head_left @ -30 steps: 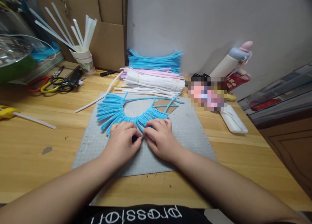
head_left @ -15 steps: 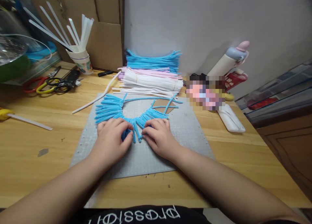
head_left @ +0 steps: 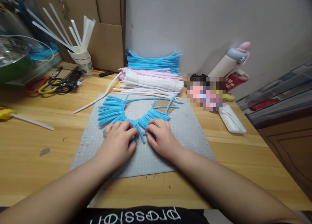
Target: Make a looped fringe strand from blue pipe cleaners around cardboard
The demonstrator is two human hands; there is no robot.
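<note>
A curved fringe of blue pipe cleaners (head_left: pixel 112 108) lies on the grey cutting mat (head_left: pixel 156 159), its folded strands fanning outward from a ring-like core. My left hand (head_left: pixel 119 138) rests on the fringe's near-left side, fingers curled over it, thumb and index finger closed at short strands near the middle. Opposite it, my right hand (head_left: pixel 161 134) covers the near-right strands, its fingers bent and closed at the end of a strand. The fingertips of both hands partly hide what they grip. Between the hands, a few strands point toward me.
Behind the mat lie bundles of blue (head_left: pixel 153 61) and white pipe cleaners (head_left: pixel 153 81). Scissors (head_left: pixel 56 84) and a paper cup (head_left: pixel 83 60) of white sticks stand left; a yellow glue gun (head_left: pixel 6 113) is nearer. At right are a bottle (head_left: pixel 221 65) and a white case (head_left: pixel 232 120).
My left hand has shifted slightly right, over the near strands, closer to my right hand. The fringe has moved a little right; my right hand keeps nearly the same place on it.
</note>
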